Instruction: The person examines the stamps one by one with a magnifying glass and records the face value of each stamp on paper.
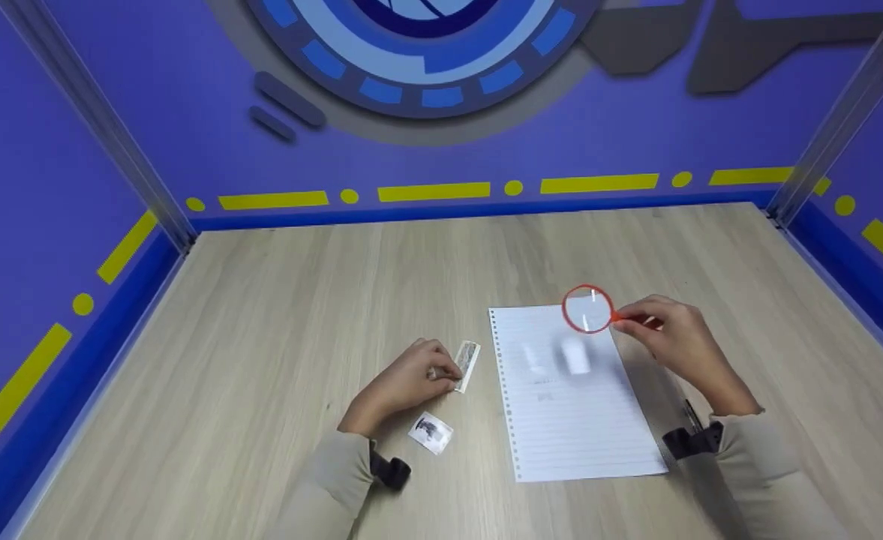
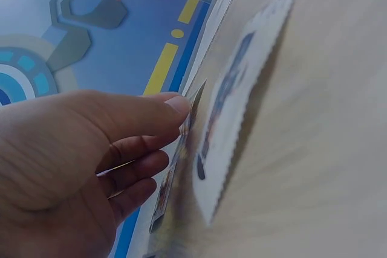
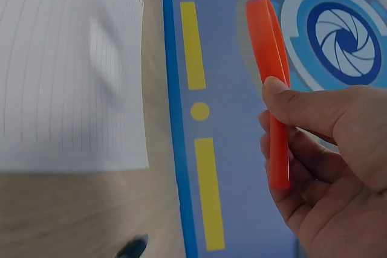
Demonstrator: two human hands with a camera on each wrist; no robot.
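Note:
My right hand (image 1: 677, 337) grips the handle of a red magnifying glass (image 1: 612, 316), raised over the far right part of a lined sheet of paper (image 1: 576, 442). In the right wrist view, the thumb presses on the red handle (image 3: 279, 149) and the fingers curl behind it. Left of the sheet, my left hand (image 1: 415, 373) pinches a small printed stamp (image 1: 469, 358) by its edge between thumb and finger. The left wrist view shows this stamp (image 2: 163, 200) nearly edge-on. A second stamp (image 1: 431, 433), with scalloped edges and a dark picture, lies near the left wrist.
A dark pen (image 1: 692, 415) lies right of the sheet, partly hidden under the right wrist. The wooden table (image 1: 298, 300) is bordered by blue-purple panels (image 1: 441, 165) at the back and both sides. A bright patch and shadow from the lens fall on the sheet.

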